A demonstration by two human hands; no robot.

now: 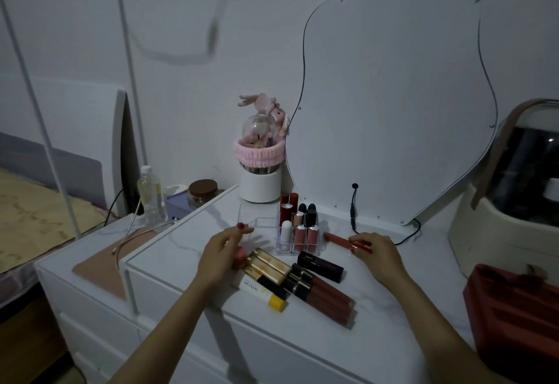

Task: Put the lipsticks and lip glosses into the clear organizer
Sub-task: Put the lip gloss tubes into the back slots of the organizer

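**Clear acrylic organizer part-filled, loose tubes still out on the bench**

Clear organizer (pixel 298 232) sits mid-bench (pixel 393 286), near the mirror (pixel 393 105). Its right-hand cells hold upright lipsticks and glosses; the wide left compartment looks empty.

Right hand (pixel 375 255): grip closed around a red lip gloss tube (pixel 338 239), which lies roughly level, far end pointing at the organizer and just beside its right wall.

Left hand (pixel 220 255): fingers loosely spread above the loose pile, thumb and forefinger near each other. A pinkish item shows under the palm; cannot tell if it is held or only touched.

Still loose on the bench, in front of the organizer: gold-capped glosses (pixel 269 264), a black lipstick (pixel 320 266), dark red gloss tubes (pixel 326 300), a white tube with yellow cap (pixel 261 291).

Handling, as a judgement: the tubes look light, rigid and smooth-sided, so likely slippery and prone to rolling. Best taken mid-barrel with a pinch, then tipped upright over a free cell. Long glosses probably stand tall and may topple; the acrylic is light and could slide if nudged.

Beside: white brush holder (pixel 261 184) with pink headband, behind the organizer.
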